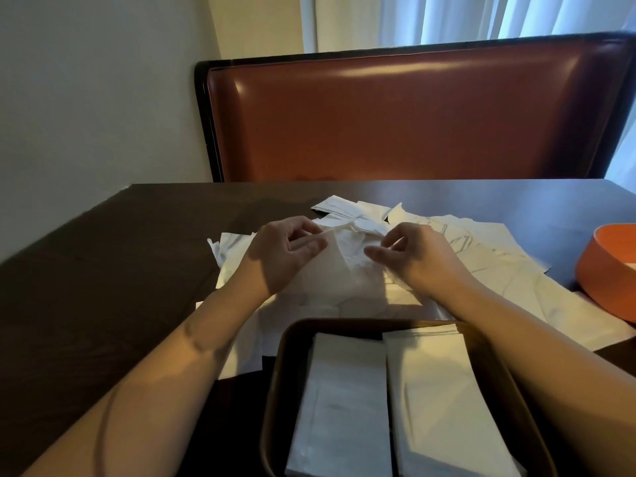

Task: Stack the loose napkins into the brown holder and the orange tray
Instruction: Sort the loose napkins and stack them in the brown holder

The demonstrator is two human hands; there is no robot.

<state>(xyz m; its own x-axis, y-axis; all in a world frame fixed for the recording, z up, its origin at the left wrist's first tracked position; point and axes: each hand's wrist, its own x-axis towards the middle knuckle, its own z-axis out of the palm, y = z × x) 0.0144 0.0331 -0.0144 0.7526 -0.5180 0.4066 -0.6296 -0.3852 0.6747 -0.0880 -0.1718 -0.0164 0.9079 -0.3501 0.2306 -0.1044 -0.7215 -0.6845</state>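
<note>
At a dark table (103, 270) strewn with napkins (481, 256), my left hand (282, 249) and right hand (416, 256), forearms outstretched above the holder (285, 356), each pinch 1 napkin (344, 249).

The dark wooden table (103, 270) lies bare on its left side and along its far edge, open room for a hand. A spread of loose white paper napkins (481, 256) covers the middle and right. The brown rounded-rim holder (285, 356) blocks the near edge; the orange round tray (605, 270) stands at the right edge. A red-brown leather bench back (413, 122) walls off the far side.
</note>
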